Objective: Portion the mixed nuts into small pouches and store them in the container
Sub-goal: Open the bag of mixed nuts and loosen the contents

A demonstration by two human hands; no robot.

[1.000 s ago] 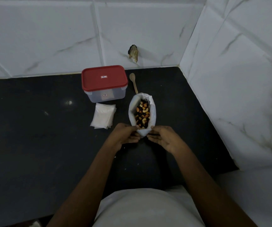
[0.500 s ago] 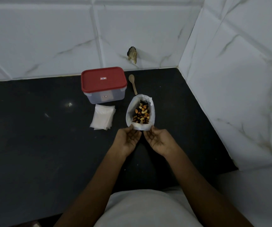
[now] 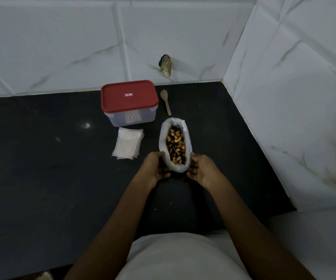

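Note:
An open white bag (image 3: 177, 168) lies on the black counter (image 3: 41, 158), its mouth showing mixed nuts (image 3: 176, 146). My left hand (image 3: 155, 168) cups the bag's near left side, thumb at the rim, fingers curled beneath. Opposite it, my right hand (image 3: 201, 171) holds the near right side the same way. A clear container with a red lid (image 3: 129, 96), closed, stands behind and to the left. A stack of small white pouches (image 3: 128, 145) lies left of the bag. A wooden spoon (image 3: 166, 101) lies beside the container.
White marble-look tiled walls meet in a corner at the back right, close to the bag. A small dark chipped patch (image 3: 165, 64) marks the back wall above the spoon. The counter's right edge runs diagonally along the side wall.
My hands let go of the bag's near rim, opened below it, then moved up to flank its near end. The bag's mouth now looks longer and narrower.

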